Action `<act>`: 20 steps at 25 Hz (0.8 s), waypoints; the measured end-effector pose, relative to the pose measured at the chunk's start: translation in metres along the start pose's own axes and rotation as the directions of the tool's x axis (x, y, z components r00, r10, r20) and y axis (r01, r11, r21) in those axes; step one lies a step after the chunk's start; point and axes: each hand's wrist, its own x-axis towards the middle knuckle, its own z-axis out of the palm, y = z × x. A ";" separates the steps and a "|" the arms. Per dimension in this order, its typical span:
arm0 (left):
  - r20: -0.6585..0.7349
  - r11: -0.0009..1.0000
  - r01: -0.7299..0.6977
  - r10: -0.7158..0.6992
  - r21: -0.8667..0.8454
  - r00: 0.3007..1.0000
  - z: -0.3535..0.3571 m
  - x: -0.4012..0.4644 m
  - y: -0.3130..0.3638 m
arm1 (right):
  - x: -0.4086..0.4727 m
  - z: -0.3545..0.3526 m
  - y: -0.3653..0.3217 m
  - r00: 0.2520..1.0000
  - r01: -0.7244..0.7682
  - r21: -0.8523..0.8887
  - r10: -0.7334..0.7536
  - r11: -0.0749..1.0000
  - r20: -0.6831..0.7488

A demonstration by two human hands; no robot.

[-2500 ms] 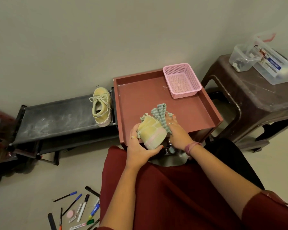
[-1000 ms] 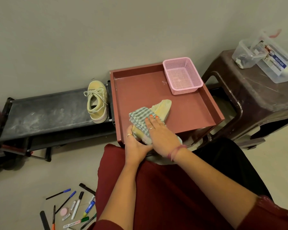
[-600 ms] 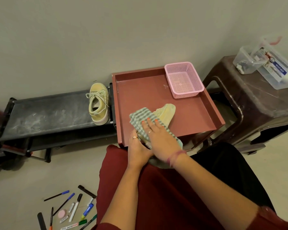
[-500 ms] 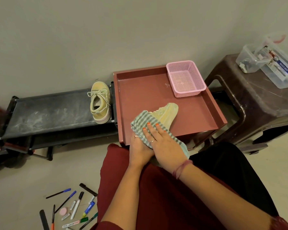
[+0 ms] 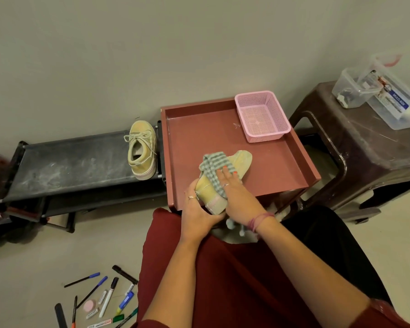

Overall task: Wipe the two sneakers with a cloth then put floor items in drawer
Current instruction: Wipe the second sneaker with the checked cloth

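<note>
So, left hand (image 5: 200, 210): curled round sneaker (image 5: 225, 178) heel
right hand (image 5: 232, 188): flat, fingers straight, pressing cloth (image 5: 212, 166) on sneaker
room: drawer (image 5: 282, 166) floor bare rightward

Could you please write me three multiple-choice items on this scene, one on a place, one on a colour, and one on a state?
1. Where does the second sneaker sit?
A. In the pink basket
B. On the black rack
C. On the floor among the pens

2. What colour is the basket in the red tray?
A. Pink
B. Blue
C. White

3. What is the right hand doing?
A. Hanging idle
B. Lifting the basket
C. Pressing the striped cloth onto the sneaker

Answers: 1 B, it rests on the black rack left of the tray. 2 A, its mesh is plainly pink. 3 C, straight fingers lie flat on the striped cloth over the sneaker that the left hand grips.
</note>
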 end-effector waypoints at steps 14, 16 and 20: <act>0.011 0.999 -0.030 0.030 -0.024 0.999 -0.004 -0.001 0.005 | 0.005 -0.014 0.026 0.994 -0.088 0.002 0.088 0.996 0.059; 0.026 1.000 -0.009 0.010 -0.020 1.000 -0.006 0.000 0.001 | -0.022 -0.005 0.010 0.995 -0.002 0.057 -0.004 0.998 0.100; 0.062 1.000 -0.002 0.000 0.025 0.998 -0.004 0.001 -0.002 | -0.032 -0.003 0.009 0.996 0.022 -0.024 -0.019 0.999 0.091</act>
